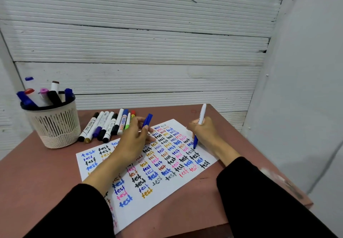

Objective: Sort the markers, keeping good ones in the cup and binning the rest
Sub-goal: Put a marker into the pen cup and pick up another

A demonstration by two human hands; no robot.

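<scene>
Blue marker [199,126] gripped in right hand [203,132], tip on paper [167,197] near its right edge. Left hand [133,141] pinches blue cap [147,120]. Loose markers [107,126] lie beside cup [55,126] at table [37,172] left edge.

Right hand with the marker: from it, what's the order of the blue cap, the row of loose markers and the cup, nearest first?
From the right hand:
1. Blue cap, in the left hand, over the paper.
2. Row of loose markers, farther left on the table.
3. Cup, at the far-left corner.

cup [53,126] left of markers [105,126], paper [167,187] nearer
</scene>
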